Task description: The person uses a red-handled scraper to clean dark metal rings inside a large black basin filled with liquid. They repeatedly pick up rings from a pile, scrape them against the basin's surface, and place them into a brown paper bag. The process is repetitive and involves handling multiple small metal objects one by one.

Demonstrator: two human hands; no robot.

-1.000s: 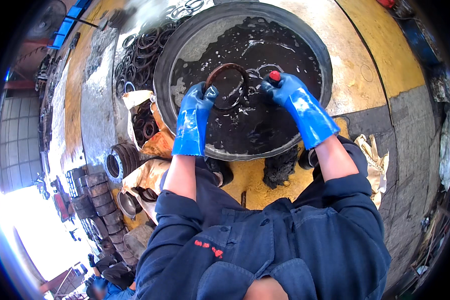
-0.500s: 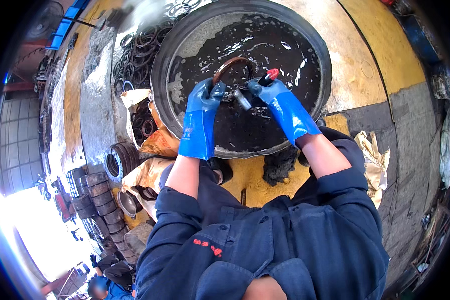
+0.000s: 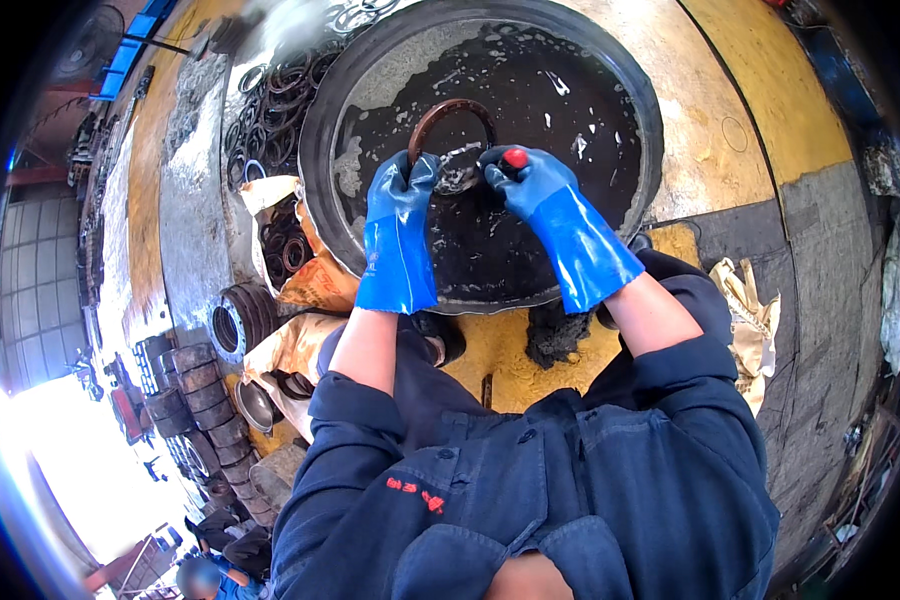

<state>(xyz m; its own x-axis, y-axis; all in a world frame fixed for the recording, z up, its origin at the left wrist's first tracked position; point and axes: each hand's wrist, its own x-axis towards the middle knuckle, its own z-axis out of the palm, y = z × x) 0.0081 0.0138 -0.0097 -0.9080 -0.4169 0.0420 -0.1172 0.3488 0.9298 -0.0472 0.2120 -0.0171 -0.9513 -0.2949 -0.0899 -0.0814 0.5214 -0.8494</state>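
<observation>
My left hand wears a blue rubber glove and is closed on the left side of a brown ring, tilted up above dark liquid. My right hand, gloved the same way, is closed around a tool with a red-ended handle. Its fingers are beside the ring's right side; whether they touch it I cannot tell. The tool's working end is hidden behind the hand. Both hands are over a wide, round, dark-rimmed basin holding the liquid. Ripples and foam show between the hands.
Many dark rings lie in a heap left of the basin. An open sack with more rings leans by its left edge. Stacked rings stand at lower left. A crumpled paper bag lies right. Another person is at bottom left.
My right hand has moved slightly left and turned, so the tool's metal part no longer shows. The ring has shifted a little left and up, showing more of its arc.
</observation>
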